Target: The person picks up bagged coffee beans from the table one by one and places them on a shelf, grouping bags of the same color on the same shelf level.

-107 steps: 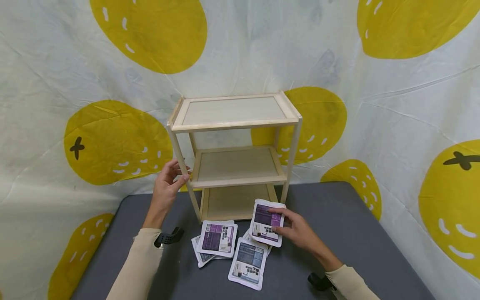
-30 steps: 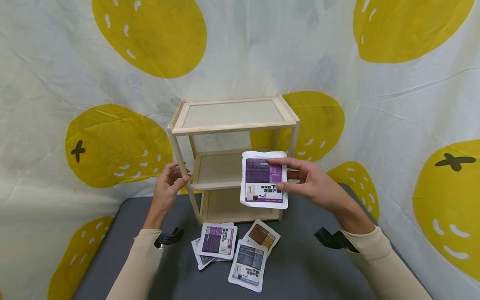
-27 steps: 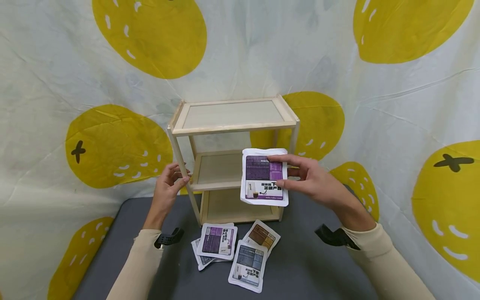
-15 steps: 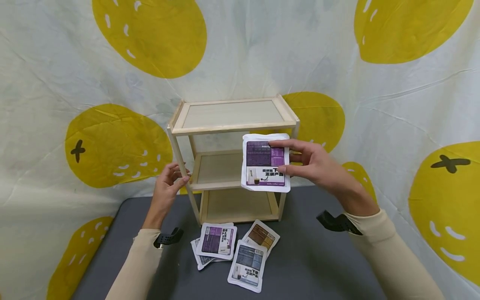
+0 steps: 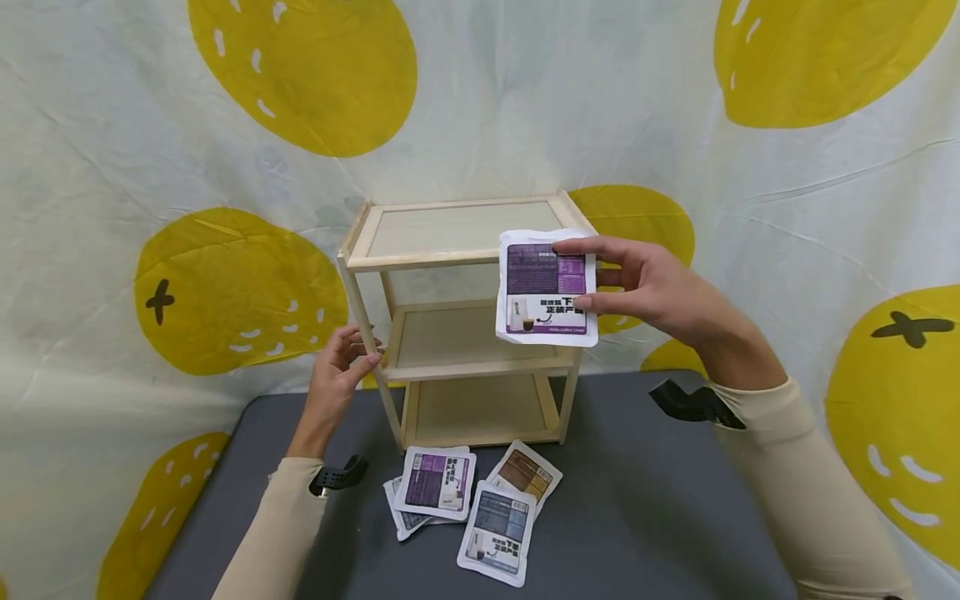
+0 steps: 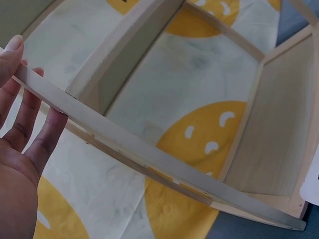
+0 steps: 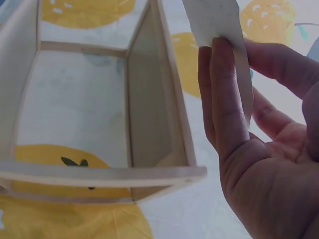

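Nearest on the table (image 5: 622,517) lies a packet with a blue-grey label (image 5: 497,533), face up, its far end overlapping a packet with a brown label (image 5: 528,473). To their left, a purple-labelled packet (image 5: 435,482) lies on top of at least one other packet (image 5: 405,522), mostly hidden.

Change noted: the held packet (image 5: 542,271) has risen, over the last second, from before the middle shelf to before the top shelf's front edge. The table packets and the left hand show no clear shift. In the inspector's judgement, this packet is free of the pile, in mid-carry and not yet set down.

The left hand (image 5: 335,379) is partly closed about the rack's left front post, thumb in front, fingers passing behind; the grip appears light and steadying. The right hand (image 5: 648,283) is part-closed, pinching the held packet by its right edge, with thumb and forefinger on the printed face and other fingers behind. The packet stands near upright; the right wrist view shows it apart from the wood.

Beyond is the three-tier wooden rack (image 5: 465,371); behind it hangs a pale cloth (image 5: 600,100) with yellow fruit shapes.
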`<state>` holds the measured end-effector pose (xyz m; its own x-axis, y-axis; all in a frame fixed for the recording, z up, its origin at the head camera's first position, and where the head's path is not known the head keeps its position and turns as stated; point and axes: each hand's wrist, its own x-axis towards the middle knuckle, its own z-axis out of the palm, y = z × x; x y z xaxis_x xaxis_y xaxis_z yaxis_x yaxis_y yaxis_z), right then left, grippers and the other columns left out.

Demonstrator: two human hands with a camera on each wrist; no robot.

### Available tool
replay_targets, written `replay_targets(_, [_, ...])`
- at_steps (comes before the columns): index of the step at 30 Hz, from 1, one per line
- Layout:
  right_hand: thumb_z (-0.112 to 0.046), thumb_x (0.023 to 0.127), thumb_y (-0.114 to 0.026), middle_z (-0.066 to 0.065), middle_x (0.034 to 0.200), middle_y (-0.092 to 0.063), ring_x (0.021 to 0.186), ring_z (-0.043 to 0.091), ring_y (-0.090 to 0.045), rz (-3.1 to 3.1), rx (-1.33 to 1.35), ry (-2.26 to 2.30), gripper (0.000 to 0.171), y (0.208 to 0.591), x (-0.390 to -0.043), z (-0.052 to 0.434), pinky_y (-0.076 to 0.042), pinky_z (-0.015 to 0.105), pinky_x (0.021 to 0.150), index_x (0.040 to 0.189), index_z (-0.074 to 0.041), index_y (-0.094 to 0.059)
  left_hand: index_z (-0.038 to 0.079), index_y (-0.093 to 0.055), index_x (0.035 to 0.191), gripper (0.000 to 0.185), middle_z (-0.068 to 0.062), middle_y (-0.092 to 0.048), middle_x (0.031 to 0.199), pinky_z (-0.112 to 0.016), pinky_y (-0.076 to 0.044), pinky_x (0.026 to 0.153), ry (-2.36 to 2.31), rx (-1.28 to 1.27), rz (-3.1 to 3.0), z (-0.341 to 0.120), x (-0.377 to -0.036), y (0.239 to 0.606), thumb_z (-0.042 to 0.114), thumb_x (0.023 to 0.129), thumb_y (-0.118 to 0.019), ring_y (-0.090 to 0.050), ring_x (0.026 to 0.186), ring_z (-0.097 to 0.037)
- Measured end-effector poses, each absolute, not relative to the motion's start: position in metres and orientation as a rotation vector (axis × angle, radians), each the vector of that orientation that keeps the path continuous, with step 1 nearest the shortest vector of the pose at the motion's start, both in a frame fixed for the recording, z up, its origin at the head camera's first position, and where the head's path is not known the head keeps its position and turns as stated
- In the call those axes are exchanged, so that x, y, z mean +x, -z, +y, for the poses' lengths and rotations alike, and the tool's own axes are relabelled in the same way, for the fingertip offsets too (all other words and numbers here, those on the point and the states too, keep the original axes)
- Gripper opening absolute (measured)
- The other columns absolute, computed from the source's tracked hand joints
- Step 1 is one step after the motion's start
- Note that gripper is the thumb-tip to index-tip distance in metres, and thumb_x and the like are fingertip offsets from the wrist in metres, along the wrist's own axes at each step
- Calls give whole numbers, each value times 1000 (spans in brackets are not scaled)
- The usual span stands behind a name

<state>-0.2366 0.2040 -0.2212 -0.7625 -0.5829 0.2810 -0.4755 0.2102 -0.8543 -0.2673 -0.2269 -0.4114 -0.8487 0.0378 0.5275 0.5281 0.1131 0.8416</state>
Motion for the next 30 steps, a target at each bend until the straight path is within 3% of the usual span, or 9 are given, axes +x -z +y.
replay_targets(21, [15, 90, -64, 19, 144, -46, 110, 30, -66, 2130, -1183, 1813, 59, 193, -282, 213, -59, 33, 85, 145, -4, -53, 2, -54, 135, 42, -22, -62, 114, -23, -56, 86, 1773, -582, -2023, -228, -268, 411, -2, 96, -66, -63, 99, -22])
replay_targets(27, [18, 90, -62, 20, 143, -48, 110, 30, -65, 2083, -1199, 1828, 61, 189, -296, 216, -59, 32, 87, 146, -4, -52, 2, -53, 136, 43, 0, -66, 110, -24, -56, 86, 1760, -566, -2038, -228, -267, 410, -1, 95, -67, -63, 99, -23])
replay_targets(30, [19, 90, -62, 21, 144, -48, 110, 30, -65, 2070, -1205, 1826, 61, 188, -302, 216, -58, 32, 87, 146, -3, -52, 2, -53, 136, 43, 0, -66, 110, -24, -56, 85, 1753, -565, -2044, -228, -268, 410, -1, 95, -67, -63, 99, -23])
